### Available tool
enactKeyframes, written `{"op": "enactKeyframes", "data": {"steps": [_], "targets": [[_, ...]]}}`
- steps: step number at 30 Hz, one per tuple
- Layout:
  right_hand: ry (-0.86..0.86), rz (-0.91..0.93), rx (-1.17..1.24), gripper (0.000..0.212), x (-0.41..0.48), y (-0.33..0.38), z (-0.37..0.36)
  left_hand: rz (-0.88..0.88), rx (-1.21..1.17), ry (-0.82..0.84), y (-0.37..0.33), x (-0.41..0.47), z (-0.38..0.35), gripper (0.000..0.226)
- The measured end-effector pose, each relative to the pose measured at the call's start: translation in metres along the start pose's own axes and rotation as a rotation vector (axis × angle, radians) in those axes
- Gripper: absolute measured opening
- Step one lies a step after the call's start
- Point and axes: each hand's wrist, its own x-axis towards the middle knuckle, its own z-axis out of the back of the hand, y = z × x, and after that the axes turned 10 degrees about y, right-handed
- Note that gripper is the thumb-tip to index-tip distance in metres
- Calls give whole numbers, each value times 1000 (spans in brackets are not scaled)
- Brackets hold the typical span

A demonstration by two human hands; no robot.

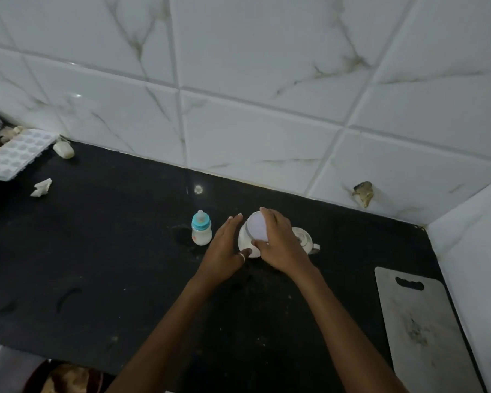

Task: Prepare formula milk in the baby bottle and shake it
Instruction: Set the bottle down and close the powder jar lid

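Note:
A small baby bottle (201,230) with a blue collar and clear teat stands upright on the black counter (111,265); it holds white liquid. Just right of it stands a white formula container (247,239) with a pale lid (258,228). My right hand (278,242) is clasped over the lid from above, thumb at the near rim. My left hand (226,251), a ring on the thumb, rests flat against the container's left side with fingers extended.
A white cup (305,239) with a handle sits behind my right hand. A grey cutting board (420,327) lies at the right edge. At far left are an ice tray (17,154), a crumpled tissue (41,188) and a small white object (63,149). A tiled wall backs the counter.

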Motion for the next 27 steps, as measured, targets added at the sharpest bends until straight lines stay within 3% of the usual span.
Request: {"op": "enactKeyframes", "data": {"steps": [6, 16, 27], "targets": [[205, -83, -120, 87, 30, -3, 9, 114, -91, 110, 28, 27, -5, 100], [425, -61, -209, 82, 56, -1, 26, 123, -206, 240, 43, 45, -7, 101], [455, -74, -233, 74, 58, 10, 29, 148, -291, 262, 37, 51, -8, 95]]}}
